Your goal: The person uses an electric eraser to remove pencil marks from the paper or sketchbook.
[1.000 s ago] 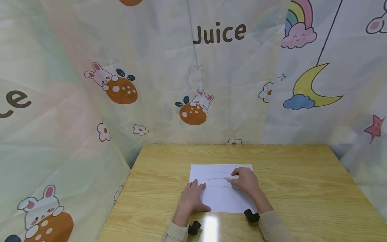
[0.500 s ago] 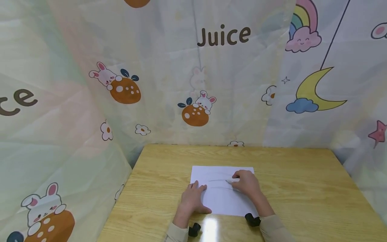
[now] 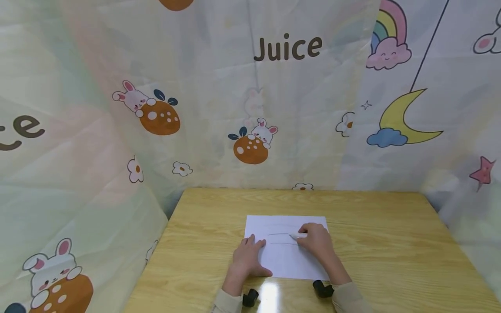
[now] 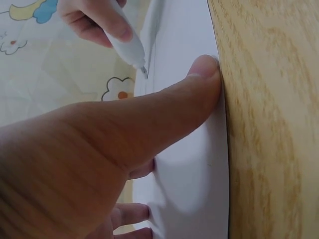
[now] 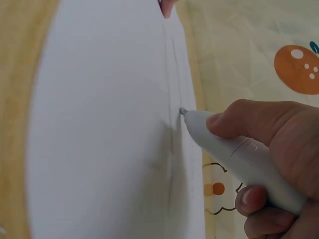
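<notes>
A white sheet of paper [image 3: 282, 265] lies on the wooden table, with thin grey lines and a fainter one near its far edge. My left hand [image 3: 248, 257] rests on the paper's left side, fingers spread. Its thumb [image 4: 169, 107] presses near the front edge in the left wrist view. My right hand [image 3: 318, 240] pinches a thick white pen [image 5: 244, 157] with a small metal tip between thumb and fingers. The pen is tilted, its tip at one of the lines in the right wrist view. My palm hides the pen's rear end.
Wooden table [image 3: 391, 243] extends around the paper. A printed cloth [image 3: 297, 95] with rabbits, a moon and "Juice" hangs behind and at the sides. Black wrist devices [image 3: 323, 288] sit by both cuffs.
My right hand, with the pen, has shifted slightly left and toward me over the paper. The left hand stays in place on the sheet. The head view has shifted a little.
</notes>
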### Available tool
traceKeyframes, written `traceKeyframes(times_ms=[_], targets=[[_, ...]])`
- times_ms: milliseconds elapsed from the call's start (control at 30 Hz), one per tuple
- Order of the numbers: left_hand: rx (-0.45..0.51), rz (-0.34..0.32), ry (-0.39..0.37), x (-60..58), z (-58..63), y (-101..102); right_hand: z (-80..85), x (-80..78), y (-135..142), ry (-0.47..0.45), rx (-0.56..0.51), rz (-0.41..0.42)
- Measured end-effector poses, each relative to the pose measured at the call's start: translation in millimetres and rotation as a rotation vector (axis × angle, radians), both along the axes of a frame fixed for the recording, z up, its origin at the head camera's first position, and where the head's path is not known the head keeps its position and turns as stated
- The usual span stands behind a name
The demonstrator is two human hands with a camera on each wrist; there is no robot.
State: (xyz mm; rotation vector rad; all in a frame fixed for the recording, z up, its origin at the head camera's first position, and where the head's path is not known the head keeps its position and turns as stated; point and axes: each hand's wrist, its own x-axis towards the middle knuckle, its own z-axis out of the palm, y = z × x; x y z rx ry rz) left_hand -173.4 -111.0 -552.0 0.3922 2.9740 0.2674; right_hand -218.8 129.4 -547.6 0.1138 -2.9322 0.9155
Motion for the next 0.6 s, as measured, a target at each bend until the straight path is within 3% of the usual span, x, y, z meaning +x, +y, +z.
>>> traceKeyframes(times_ms=[600], targets=[[-0.003, 0.007, -0.001, 2.7, -0.9, 2.7, -6.0, 4.6, -1.2, 0.010, -0.029, -0.007]])
